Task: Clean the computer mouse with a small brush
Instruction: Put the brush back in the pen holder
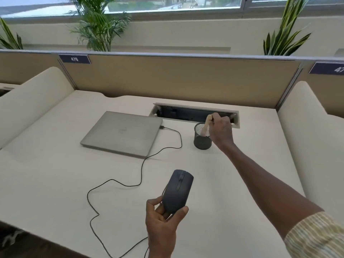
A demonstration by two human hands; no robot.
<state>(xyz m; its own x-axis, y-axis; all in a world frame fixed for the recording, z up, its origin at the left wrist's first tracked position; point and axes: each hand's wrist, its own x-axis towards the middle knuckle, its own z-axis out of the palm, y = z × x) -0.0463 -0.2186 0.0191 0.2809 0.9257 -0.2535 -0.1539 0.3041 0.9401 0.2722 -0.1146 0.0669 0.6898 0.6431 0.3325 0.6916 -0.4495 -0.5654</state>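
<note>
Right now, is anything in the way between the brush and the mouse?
Nothing visible. The right hand grips the brush, whose lower end is in the mesh cup. The left hand holds the mouse above the desk. Between them lies only bare desk, once the brush clears the cup's rim.

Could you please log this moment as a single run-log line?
left hand: holds mouse above desk | right hand: grips brush in mesh cup | brushing: not begun | laptop: closed

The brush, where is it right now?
In the head view the brush stands in the black mesh cup, right of the closed laptop, with the right hand gripping its wooden handle.
</note>
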